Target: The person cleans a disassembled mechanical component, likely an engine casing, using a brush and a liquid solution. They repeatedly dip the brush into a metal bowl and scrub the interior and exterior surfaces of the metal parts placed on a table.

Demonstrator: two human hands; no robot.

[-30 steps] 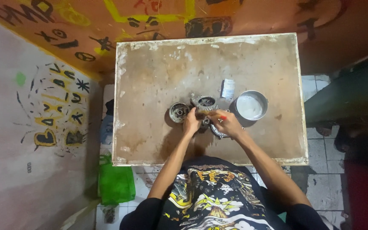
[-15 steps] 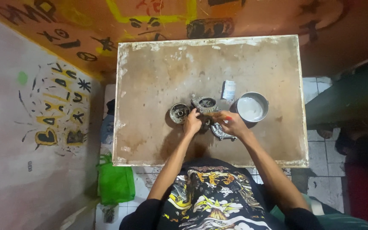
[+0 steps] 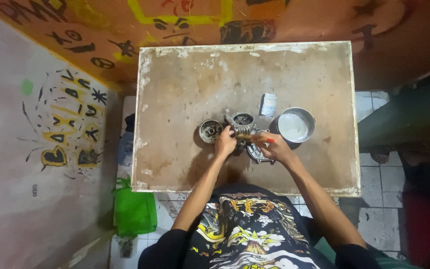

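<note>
Since the earlier frames little has shifted: my right hand (image 3: 273,148) has drawn slightly toward the grey metal engine casing (image 3: 240,121), bringing the red-handled brush (image 3: 255,138) closer across its near edge, and the view has tilted a touch; the other parts lie where they did. My left hand (image 3: 225,143) is closed on the near left side of the casing, by my judgement to steady it against the brush strokes. The right hand's fingers are pinched together around the brush handle, bristle end toward the casing, red tip pointing right. The casing sits at mid-table, slightly toward my side. A round metal cover (image 3: 209,131) lies just beside it on the left, apart from the left hand. A second flat round part (image 3: 257,152) lies under the right hand and is mostly hidden, so I cannot tell what it is. A metal pot of whitish liquid (image 3: 295,125) stands just right of the work, near the brush hand, presumably set there for dipping. A small white and blue packet (image 3: 268,104) lies beyond, between pot and casing. The worn wooden table (image 3: 175,89) offers broad open surface toward the far edge and to both sides; the near edge lies close behind my forearms. On the tiled floor left of the table sits a green bag (image 3: 135,214), well apart from the work.
</note>
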